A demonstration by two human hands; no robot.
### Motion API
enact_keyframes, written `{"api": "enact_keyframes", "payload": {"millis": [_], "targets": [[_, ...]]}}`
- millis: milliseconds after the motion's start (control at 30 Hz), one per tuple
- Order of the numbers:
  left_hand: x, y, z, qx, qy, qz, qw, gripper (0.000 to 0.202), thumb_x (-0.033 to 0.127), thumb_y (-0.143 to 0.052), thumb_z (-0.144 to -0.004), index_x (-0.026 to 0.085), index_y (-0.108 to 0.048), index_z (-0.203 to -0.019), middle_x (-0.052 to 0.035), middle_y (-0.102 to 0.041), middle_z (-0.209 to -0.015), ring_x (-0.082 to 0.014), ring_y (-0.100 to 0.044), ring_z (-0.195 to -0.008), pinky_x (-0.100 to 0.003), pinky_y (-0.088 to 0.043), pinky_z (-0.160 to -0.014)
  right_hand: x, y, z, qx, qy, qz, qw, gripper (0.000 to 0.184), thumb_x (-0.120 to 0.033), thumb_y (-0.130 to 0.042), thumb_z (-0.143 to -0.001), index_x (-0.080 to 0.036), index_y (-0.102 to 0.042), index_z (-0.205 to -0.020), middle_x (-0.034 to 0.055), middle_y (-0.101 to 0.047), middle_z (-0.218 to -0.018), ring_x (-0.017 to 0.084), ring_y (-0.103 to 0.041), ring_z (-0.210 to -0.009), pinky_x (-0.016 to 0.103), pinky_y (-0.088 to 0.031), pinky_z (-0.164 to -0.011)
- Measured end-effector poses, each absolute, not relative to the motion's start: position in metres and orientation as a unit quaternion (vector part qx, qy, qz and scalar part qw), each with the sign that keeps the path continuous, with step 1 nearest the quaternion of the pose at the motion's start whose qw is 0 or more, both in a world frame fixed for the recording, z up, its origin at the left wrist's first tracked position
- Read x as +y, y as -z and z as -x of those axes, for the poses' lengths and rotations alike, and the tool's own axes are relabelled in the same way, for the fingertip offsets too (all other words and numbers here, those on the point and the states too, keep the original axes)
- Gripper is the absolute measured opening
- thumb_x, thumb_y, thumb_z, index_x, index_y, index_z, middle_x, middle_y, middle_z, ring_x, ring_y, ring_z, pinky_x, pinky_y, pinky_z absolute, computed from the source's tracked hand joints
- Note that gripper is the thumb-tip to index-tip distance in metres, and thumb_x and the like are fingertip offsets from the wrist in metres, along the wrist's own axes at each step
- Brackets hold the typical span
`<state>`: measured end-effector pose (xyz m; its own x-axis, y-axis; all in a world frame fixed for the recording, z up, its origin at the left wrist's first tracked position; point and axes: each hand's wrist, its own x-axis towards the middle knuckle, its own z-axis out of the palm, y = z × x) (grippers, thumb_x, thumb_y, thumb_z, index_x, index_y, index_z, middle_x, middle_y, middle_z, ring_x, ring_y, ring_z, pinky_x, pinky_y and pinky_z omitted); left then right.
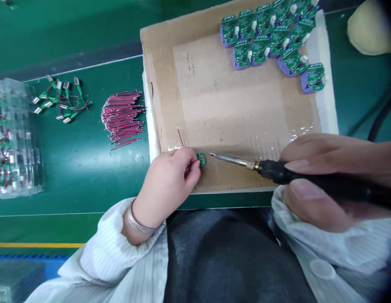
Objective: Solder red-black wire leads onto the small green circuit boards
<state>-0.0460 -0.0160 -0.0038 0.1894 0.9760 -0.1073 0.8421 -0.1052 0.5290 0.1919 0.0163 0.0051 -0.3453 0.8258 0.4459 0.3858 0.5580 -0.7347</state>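
Observation:
My left hand [170, 181] is closed in a pinch on a small green circuit board [201, 159] with a thin red wire [180, 137] sticking up from the fingers, at the near edge of a cardboard sheet [230, 105]. My right hand [328, 181] grips a black soldering iron [296, 174]. Its metal tip [212, 155] points left and ends just right of the little board, a small gap apart.
Several green round boards on purple bases [271, 38] lie at the cardboard's far right. A bundle of red wires [122, 118] and some green-wired metal parts [61, 99] lie on the green mat [88, 168] to the left. A clear plastic tray [12, 139] stands at far left.

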Motion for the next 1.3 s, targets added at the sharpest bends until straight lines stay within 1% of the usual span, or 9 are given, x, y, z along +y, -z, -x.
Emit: {"api": "enact_keyframes", "payload": {"millis": [133,267,333,433,567,767,1100,1200,1300], "targets": [[-0.016,0.005,0.046,0.622,-0.135,-0.732,0.242,0.008,0.016,-0.057,-0.086,0.017,-0.061,-0.079,0.0018,-0.06,-0.062,-0.012,-0.053,-0.056,-0.024,-0.037,-0.055,0.017,-0.007,-0.19,-0.79,-0.311,0.355,0.392,0.017,-0.017,-0.065,-0.07,-0.026,-0.064,-0.084,0.0027,-0.064,-0.068,0.018,-0.064,-0.059,0.032,-0.052,-0.047],[-0.016,0.005,0.046,0.621,-0.13,-0.735,0.237,0.009,0.018,-0.055,-0.087,0.017,-0.06,-0.079,0.0015,-0.06,-0.063,-0.0125,-0.054,-0.056,-0.024,-0.038,-0.055,0.016,-0.007,-0.186,-0.794,-0.322,0.373,0.356,0.01,-0.023,-0.061,-0.074,-0.029,-0.062,-0.081,0.0009,-0.064,-0.066,0.018,-0.064,-0.059,0.035,-0.054,-0.052],[-0.016,0.005,0.046,0.621,-0.127,-0.737,0.235,0.009,0.018,-0.055,-0.087,0.017,-0.06,-0.079,0.0015,-0.06,-0.063,-0.0125,-0.054,-0.056,-0.024,-0.037,-0.055,0.015,-0.007,-0.184,-0.792,-0.319,0.392,0.342,0.01,-0.025,-0.06,-0.074,-0.031,-0.062,-0.082,0.0006,-0.064,-0.067,0.02,-0.066,-0.062,0.038,-0.055,-0.055],[-0.016,0.005,0.046,0.62,-0.123,-0.739,0.233,0.01,0.018,-0.054,-0.087,0.017,-0.06,-0.079,0.0016,-0.059,-0.063,-0.0125,-0.053,-0.056,-0.024,-0.037,-0.055,0.018,-0.012,-0.182,-0.797,-0.302,0.399,0.337,0.015,-0.022,-0.06,-0.071,-0.032,-0.061,-0.082,0.0001,-0.065,-0.068,0.022,-0.068,-0.063,0.039,-0.057,-0.055],[-0.016,0.005,0.047,0.622,-0.121,-0.738,0.234,0.011,0.019,-0.054,-0.087,0.018,-0.059,-0.078,0.0016,-0.059,-0.062,-0.0124,-0.053,-0.055,-0.025,-0.036,-0.054,0.024,-0.02,-0.181,-0.829,-0.306,0.358,0.302,0.02,-0.017,-0.064,-0.07,-0.03,-0.06,-0.085,0.0008,-0.066,-0.07,0.021,-0.068,-0.061,0.036,-0.059,-0.051],[-0.016,0.004,0.046,0.623,-0.121,-0.737,0.233,0.01,0.018,-0.055,-0.087,0.017,-0.06,-0.078,0.0009,-0.059,-0.063,-0.0128,-0.053,-0.056,-0.025,-0.036,-0.055,0.024,-0.019,-0.181,-0.843,-0.286,0.362,0.277,0.018,-0.018,-0.062,-0.073,-0.03,-0.058,-0.087,0.0022,-0.067,-0.072,0.023,-0.07,-0.067,0.038,-0.06,-0.054],[-0.015,0.004,0.046,0.624,-0.111,-0.74,0.226,0.012,0.02,-0.054,-0.087,0.017,-0.059,-0.077,0.0011,-0.058,-0.062,-0.013,-0.052,-0.055,-0.026,-0.036,-0.054,0.024,-0.019,-0.182,-0.854,-0.27,0.347,0.278,0.016,-0.02,-0.063,-0.073,-0.028,-0.058,-0.085,0.0023,-0.066,-0.07,0.021,-0.069,-0.064,0.036,-0.059,-0.054],[-0.015,0.003,0.046,0.626,-0.107,-0.739,0.226,0.011,0.019,-0.055,-0.087,0.017,-0.059,-0.077,0.0008,-0.058,-0.062,-0.013,-0.052,-0.055,-0.025,-0.036,-0.054,0.021,-0.013,-0.182,-0.837,-0.278,0.349,0.318,0.015,-0.021,-0.063,-0.072,-0.028,-0.059,-0.084,0.0022,-0.065,-0.068,0.019,-0.067,-0.061,0.036,-0.057,-0.055],[-0.015,0.003,0.045,0.625,-0.106,-0.741,0.223,0.012,0.019,-0.054,-0.087,0.017,-0.059,-0.076,0.0009,-0.058,-0.061,-0.0129,-0.052,-0.055,-0.025,-0.036,-0.054,0.016,-0.006,-0.183,-0.801,-0.302,0.389,0.341,0.008,-0.025,-0.058,-0.076,-0.03,-0.061,-0.081,0.0018,-0.063,-0.066,0.02,-0.065,-0.061,0.039,-0.055,-0.059]]}}
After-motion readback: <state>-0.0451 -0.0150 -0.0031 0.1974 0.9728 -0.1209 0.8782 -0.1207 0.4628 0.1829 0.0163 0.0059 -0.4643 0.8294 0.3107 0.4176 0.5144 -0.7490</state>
